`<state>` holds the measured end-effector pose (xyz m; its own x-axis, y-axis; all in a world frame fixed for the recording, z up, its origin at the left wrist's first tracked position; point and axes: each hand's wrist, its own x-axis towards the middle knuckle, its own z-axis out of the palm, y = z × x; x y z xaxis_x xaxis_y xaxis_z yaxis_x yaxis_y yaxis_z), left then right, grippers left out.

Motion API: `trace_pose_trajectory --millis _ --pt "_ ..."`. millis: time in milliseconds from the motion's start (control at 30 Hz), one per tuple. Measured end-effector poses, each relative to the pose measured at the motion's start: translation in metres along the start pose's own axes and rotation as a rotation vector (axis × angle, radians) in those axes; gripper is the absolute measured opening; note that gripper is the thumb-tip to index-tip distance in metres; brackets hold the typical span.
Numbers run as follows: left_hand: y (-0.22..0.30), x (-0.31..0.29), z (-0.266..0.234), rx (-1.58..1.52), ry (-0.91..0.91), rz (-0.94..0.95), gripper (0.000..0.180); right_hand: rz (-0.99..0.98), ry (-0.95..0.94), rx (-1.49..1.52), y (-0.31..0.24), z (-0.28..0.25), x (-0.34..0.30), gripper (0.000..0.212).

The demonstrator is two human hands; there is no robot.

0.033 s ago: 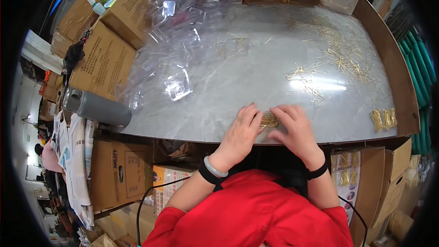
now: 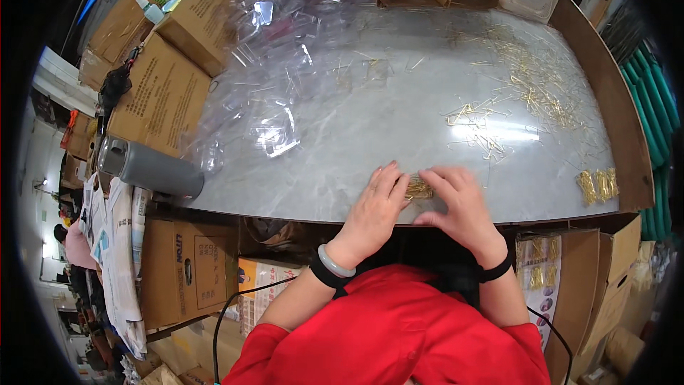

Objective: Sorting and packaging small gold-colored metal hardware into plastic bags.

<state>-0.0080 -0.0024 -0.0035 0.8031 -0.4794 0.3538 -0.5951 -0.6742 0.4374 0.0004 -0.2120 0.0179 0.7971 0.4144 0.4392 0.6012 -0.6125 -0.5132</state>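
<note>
A small bundle of gold wire hooks point(image 2: 420, 187) lies at the table's near edge, between my hands. My left hand point(image 2: 374, 207) rests along the bundle's left side, its fingers stretched out and touching it. On the other side, my right hand point(image 2: 464, 208) has its fingertips at the bundle's upper right, with the thumb held apart below. Part of the bundle is hidden under the fingers. Loose gold hooks point(image 2: 479, 125) lie scattered farther right, and neat hook bundles point(image 2: 597, 186) sit at the right edge of the grey table point(image 2: 356, 135).
Clear plastic packs point(image 2: 274, 78) heap up at the far left. A grey bottle point(image 2: 153, 169) lies at the left edge beside cardboard boxes point(image 2: 160, 100). A brown board point(image 2: 613, 93) borders the right side. Below it, an open carton point(image 2: 595, 278) stands near more hook bundles point(image 2: 538, 264).
My right thumb has moved slightly down and away from the bundle. My left hand has stayed in place.
</note>
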Motion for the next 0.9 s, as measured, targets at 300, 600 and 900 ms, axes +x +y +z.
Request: trace_pose_trajectory --millis 300,600,900 --pt "-0.003 -0.005 0.002 0.032 0.037 0.049 0.048 0.031 -0.099 0.041 -0.005 0.003 0.008 0.064" --pt "0.001 -0.007 0.005 -0.004 0.115 -0.048 0.061 -0.01 -0.031 -0.21 -0.029 0.04 0.001 0.046" --pt "-0.038 -0.015 -0.091 -0.028 0.059 -0.071 0.059 -0.017 0.034 -0.209 -0.026 0.037 0.0 0.033"
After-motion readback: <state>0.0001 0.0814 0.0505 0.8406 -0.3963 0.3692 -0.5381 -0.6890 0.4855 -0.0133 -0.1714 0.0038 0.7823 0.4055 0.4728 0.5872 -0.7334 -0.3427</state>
